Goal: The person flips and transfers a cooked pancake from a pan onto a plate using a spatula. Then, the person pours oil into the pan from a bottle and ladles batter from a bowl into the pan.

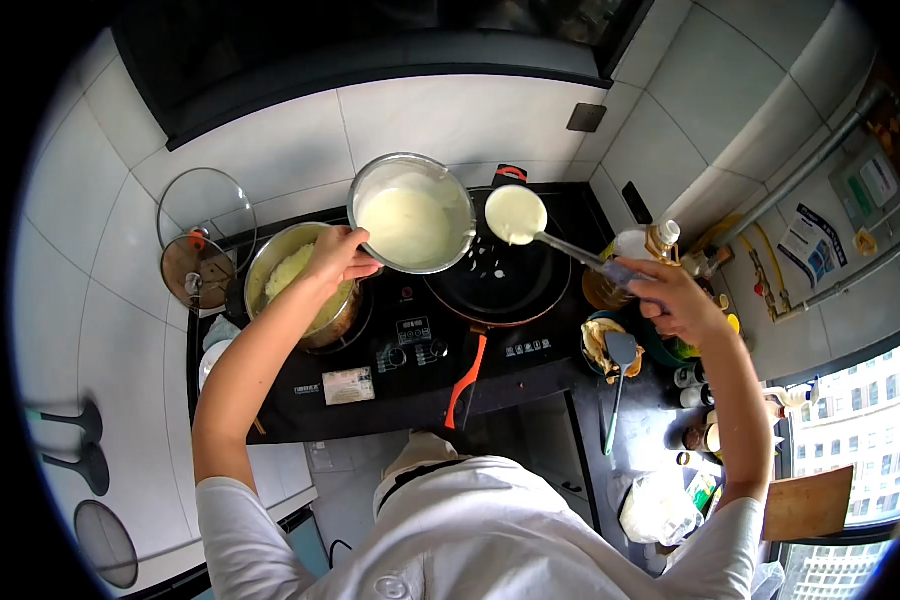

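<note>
My left hand (345, 258) is closed on the rim of a metal bowl (462, 255) with pale, creamy batter (405, 222) inside. The bowl is held tilted, above the gap between the pot and the pan. In my right hand (675, 298) is the grey handle of a ladle (516, 215) full of the same batter. It hangs over the far part of a black frying pan (500, 285) with an orange-red handle (467, 385). White drops of batter lie in the pan. Below my left forearm stands a pot (260, 262) with yellowish food in it.
Glass lids (206, 215) lean at the left wall. An oil bottle (635, 245) stands right of the pan. Nearer me, a spatula (621, 350) rests across a bowl of folded flat food (595, 340). Several jars (695, 395) line the right side. The cooktop (410, 380) has control knobs in front.
</note>
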Motion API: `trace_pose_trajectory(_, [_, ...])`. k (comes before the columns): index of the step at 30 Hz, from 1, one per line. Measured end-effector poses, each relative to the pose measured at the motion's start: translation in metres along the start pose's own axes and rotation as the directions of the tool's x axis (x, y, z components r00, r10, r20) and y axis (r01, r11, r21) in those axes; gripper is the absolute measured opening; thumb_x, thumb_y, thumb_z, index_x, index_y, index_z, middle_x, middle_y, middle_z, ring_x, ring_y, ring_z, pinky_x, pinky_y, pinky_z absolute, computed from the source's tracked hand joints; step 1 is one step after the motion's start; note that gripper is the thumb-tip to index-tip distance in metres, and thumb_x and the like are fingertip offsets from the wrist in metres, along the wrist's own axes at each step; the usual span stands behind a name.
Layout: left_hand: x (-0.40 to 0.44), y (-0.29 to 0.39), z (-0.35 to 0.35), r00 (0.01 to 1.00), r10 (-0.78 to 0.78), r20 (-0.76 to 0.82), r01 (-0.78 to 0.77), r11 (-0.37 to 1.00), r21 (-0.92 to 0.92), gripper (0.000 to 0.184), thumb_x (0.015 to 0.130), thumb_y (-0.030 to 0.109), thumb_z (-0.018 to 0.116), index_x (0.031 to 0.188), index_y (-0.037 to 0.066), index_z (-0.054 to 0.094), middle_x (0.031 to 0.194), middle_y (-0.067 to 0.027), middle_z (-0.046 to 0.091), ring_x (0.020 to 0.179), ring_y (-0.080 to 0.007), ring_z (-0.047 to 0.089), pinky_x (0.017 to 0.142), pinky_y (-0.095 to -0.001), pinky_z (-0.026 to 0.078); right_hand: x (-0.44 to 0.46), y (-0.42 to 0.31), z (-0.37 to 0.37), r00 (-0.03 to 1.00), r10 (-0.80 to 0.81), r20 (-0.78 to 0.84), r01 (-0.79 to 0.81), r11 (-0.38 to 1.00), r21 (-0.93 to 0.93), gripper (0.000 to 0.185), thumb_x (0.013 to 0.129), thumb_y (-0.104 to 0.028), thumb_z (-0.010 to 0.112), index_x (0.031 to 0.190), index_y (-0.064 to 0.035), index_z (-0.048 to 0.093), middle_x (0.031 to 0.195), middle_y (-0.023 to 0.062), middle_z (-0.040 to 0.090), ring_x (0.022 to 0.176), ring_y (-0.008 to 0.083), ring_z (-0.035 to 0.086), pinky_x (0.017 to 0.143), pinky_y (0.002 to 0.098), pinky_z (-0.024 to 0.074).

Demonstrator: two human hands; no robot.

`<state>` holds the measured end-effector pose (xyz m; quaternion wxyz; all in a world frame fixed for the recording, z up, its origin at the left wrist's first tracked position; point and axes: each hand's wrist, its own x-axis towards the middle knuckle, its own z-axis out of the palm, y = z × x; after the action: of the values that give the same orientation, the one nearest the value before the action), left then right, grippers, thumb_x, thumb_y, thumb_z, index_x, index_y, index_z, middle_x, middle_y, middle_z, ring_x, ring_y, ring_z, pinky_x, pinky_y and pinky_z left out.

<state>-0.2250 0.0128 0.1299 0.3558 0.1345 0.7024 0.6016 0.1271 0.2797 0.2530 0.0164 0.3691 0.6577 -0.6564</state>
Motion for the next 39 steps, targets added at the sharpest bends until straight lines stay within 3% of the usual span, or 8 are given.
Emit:
trace_pose_trajectory(7, [-0.007,0.001,-0.001,1.0,-0.008,-0.027,0.008,1.0,-0.006,0.03,0.087,0.019,0.054,0.102,-0.007,0.053,0.088,-0.017,0.066,0.072,-0.0224,0.069,0.061,-0.0284,0.059,0.047,0.082,0.017,0.998,-0.009,-0.065,-0.001,0.99,-0.144,0.048,0.086,-0.011,0.06,0.133,-0.0046,0.049,0.063,0.0003,0.048,0.048,0.0055,0.039,0.042,0.0218,0.0287])
trace_pose_trajectory(11, [-0.01,0.001,0.006,1.0,-0.012,-0.022,0.012,1.0,-0.019,0.029,0.086,0.018,0.054,0.101,-0.006,0.053,0.087,-0.0162,0.065,0.072,-0.0221,0.068,0.061,-0.029,0.059,0.063,0.134,0.021,0.868,-0.492,-0.072,0.322,0.666,-0.672,0.048,0.082,-0.016,0.062,0.129,-0.0114,0.054,0.08,0.016,0.065,0.069,0.0293,0.063,0.062,0.0373,0.048])
trace_pose_trajectory(12, [-0.009,0.0,0.008,1.0,-0.008,-0.02,0.008,1.0,-0.023,0.029,0.086,0.018,0.054,0.101,-0.006,0.053,0.087,-0.016,0.065,0.071,-0.022,0.068,0.061,-0.0292,0.059,0.053,0.129,0.026,0.892,-0.443,-0.091,0.272,0.685,-0.676,0.049,0.082,-0.017,0.06,0.13,-0.0137,0.051,0.089,0.0189,0.065,0.084,0.0388,0.061,0.071,0.0453,0.0484])
trace_pose_trajectory(18, [-0.005,-0.001,0.014,0.999,0.005,-0.045,-0.006,0.999,-0.037,0.028,0.086,0.017,0.055,0.101,-0.006,0.052,0.085,-0.0158,0.065,0.07,-0.022,0.068,0.063,-0.0302,0.059,0.029,0.139,0.032,0.771,-0.621,-0.14,0.233,0.479,-0.846,0.058,0.082,-0.004,0.057,0.136,-0.0193,0.043,0.105,0.0169,0.063,0.087,0.0363,0.062,0.073,0.0418,0.0515])
trace_pose_trajectory(22, [0.0,0.001,0.016,0.999,0.011,-0.039,-0.013,0.999,-0.051,0.028,0.086,0.018,0.055,0.101,-0.006,0.053,0.085,-0.0161,0.065,0.07,-0.022,0.068,0.063,-0.0304,0.059,0.038,0.183,0.049,0.746,-0.645,-0.166,0.161,0.417,-0.895,0.059,0.082,0.001,0.053,0.136,-0.0216,0.043,0.095,0.0188,0.061,0.082,0.0379,0.062,0.072,0.0446,0.0511])
trace_pose_trajectory(26, [0.004,0.004,0.019,1.0,0.007,-0.026,-0.008,0.999,-0.037,0.028,0.086,0.019,0.054,0.1,-0.005,0.053,0.084,-0.0162,0.065,0.07,-0.0221,0.068,0.063,-0.0306,0.059,0.05,0.196,0.056,0.79,-0.593,-0.157,0.228,0.522,-0.822,0.058,0.083,0.0,0.052,0.136,-0.021,0.043,0.098,0.0204,0.063,0.083,0.0391,0.061,0.072,0.0457,0.0499])
trace_pose_trajectory(29, [0.004,0.002,0.022,1.0,0.006,-0.027,-0.007,0.999,-0.036,0.028,0.086,0.019,0.054,0.1,-0.005,0.053,0.085,-0.0162,0.064,0.07,-0.0221,0.068,0.063,-0.0306,0.059,0.052,0.199,0.054,0.736,-0.662,-0.145,0.299,0.509,-0.807,0.055,0.085,-0.003,0.052,0.136,-0.022,0.043,0.074,0.0192,0.058,0.067,0.0375,0.06,0.06,0.0472,0.0477])
trace_pose_trajectory(39, [0.007,-0.002,0.03,1.0,0.016,-0.022,-0.016,1.0,0.002,0.029,0.086,0.018,0.054,0.103,-0.006,0.052,0.087,-0.0144,0.063,0.069,-0.022,0.067,0.063,-0.0319,0.059,0.043,0.185,0.057,0.761,-0.583,-0.286,0.329,0.726,-0.604,0.052,0.084,-0.003,0.055,0.134,-0.014,0.044,0.113,0.0206,0.06,0.1,0.0401,0.058,0.086,0.0422,0.0476])
